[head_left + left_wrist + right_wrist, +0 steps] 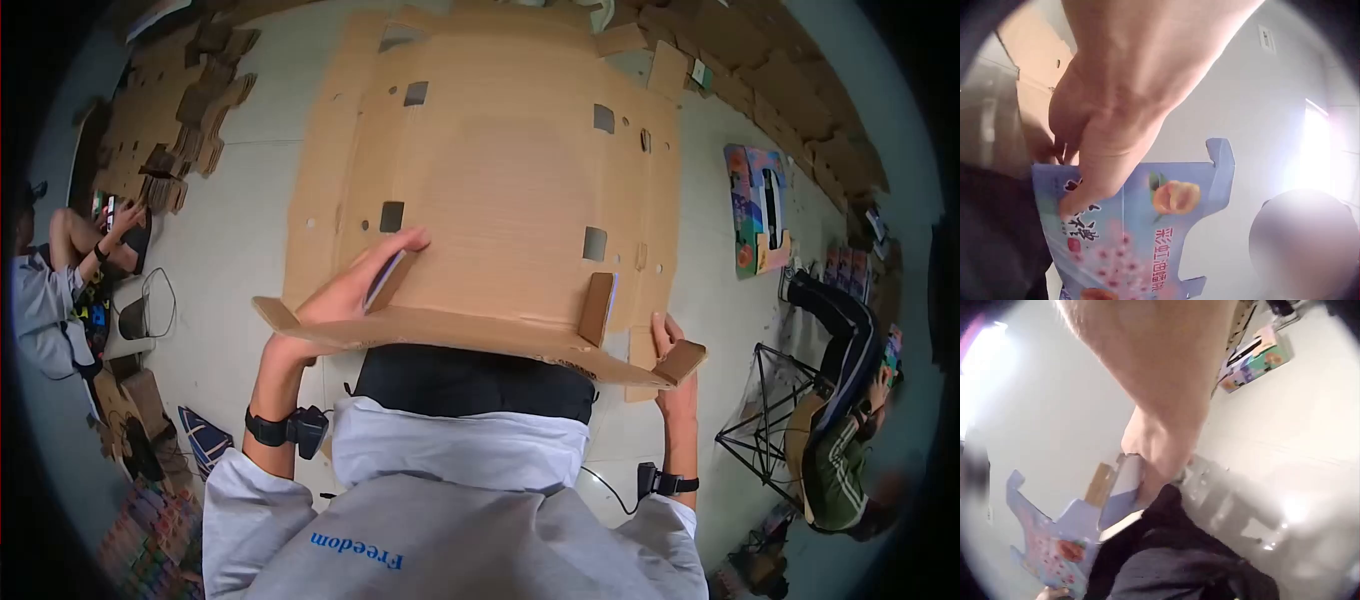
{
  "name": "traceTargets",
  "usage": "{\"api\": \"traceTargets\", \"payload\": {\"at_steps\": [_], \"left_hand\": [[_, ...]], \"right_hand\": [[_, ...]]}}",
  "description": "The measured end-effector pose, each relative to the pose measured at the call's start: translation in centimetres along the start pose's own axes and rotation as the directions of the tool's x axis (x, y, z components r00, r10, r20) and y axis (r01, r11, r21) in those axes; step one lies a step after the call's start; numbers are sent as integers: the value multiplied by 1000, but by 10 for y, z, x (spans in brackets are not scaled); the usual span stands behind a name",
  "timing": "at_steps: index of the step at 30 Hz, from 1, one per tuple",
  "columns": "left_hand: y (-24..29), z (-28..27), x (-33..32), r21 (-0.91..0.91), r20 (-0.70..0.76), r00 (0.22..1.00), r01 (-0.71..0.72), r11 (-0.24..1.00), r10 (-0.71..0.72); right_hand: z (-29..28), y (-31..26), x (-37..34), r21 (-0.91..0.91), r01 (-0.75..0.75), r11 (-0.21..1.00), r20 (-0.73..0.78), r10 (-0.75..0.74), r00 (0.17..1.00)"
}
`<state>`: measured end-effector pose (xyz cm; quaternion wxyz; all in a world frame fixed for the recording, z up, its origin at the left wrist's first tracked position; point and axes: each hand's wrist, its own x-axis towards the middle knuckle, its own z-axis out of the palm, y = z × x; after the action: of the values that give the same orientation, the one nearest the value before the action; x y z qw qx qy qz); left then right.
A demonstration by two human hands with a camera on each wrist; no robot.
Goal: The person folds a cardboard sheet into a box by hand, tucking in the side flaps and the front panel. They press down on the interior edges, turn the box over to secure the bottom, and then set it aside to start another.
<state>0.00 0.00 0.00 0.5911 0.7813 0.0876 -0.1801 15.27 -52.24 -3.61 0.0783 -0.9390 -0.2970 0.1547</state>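
Note:
A large brown cardboard box blank lies spread out in front of me, its near panel folded upright towards my lap. Short flaps stand at the ends of that panel. My left hand grips the panel at its left flap, fingers reaching over the brown inner side. In the left wrist view its thumb lies on the blue printed outer face, which shows peaches and blossoms. At the right corner my right hand holds the blank's edge beside an end flap; the panel hides part of this hand.
A colourful printed carton lies on the floor to the right, near a black metal frame. Flat cardboard stacks line the left and back right. One person sits at the left, another at the right.

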Motion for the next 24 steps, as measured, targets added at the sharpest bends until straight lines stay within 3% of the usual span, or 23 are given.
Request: {"api": "traceTargets", "payload": {"at_steps": [2, 3, 5, 6, 8, 9, 10, 14, 17, 18, 21, 23, 24], "left_hand": [[4, 6, -6, -47, -75, 996, -60, 997, 56], [4, -19, -3, 15, -81, 992, -90, 996, 91], [10, -17, -6, -111, -9, 992, -128, 985, 128], [12, -9, -7, -131, -48, 991, -132, 983, 127], [7, -7, 3, -55, 80, 974, -207, 977, 211], [7, -7, 7, -14, 139, 959, -249, 968, 249], [17, 0, 7, 15, 132, 974, -187, 982, 184], [-2, -6, 14, -82, 113, 945, -299, 951, 307], [0, -16, 8, -150, 162, 959, -208, 966, 232], [-4, -17, 9, -175, 151, 960, -210, 962, 237], [-12, -10, 7, -233, 127, 960, -217, 948, 251], [-4, -5, 8, -258, 136, 948, -245, 934, 286], [0, -2, 7, -238, 131, 935, -293, 926, 329]], "right_hand": [[-25, -12, -9, -34, 51, 998, 92, -48, 995], [7, -31, 24, 132, 53, 990, -23, -51, 998], [-35, -56, 22, 312, -28, 950, -49, 45, 998], [-39, -63, 27, 356, 18, 934, -130, 30, 991], [-50, -69, 35, 422, 113, 900, -269, 5, 963], [-52, -69, 40, 410, 139, 902, -299, -11, 954], [-53, -66, 45, 396, 166, 903, -331, -29, 943], [-94, -85, 73, 336, 277, 900, -389, -135, 911], [-103, -62, 82, 453, 255, 854, -403, -58, 913], [-106, -58, 86, 599, 143, 788, -341, 90, 936], [-107, -77, 86, 758, -114, 642, -228, 425, 876], [-105, -91, 95, 590, 203, 781, -544, 199, 815], [-108, -93, 94, 484, 326, 812, -632, 67, 772]]}}
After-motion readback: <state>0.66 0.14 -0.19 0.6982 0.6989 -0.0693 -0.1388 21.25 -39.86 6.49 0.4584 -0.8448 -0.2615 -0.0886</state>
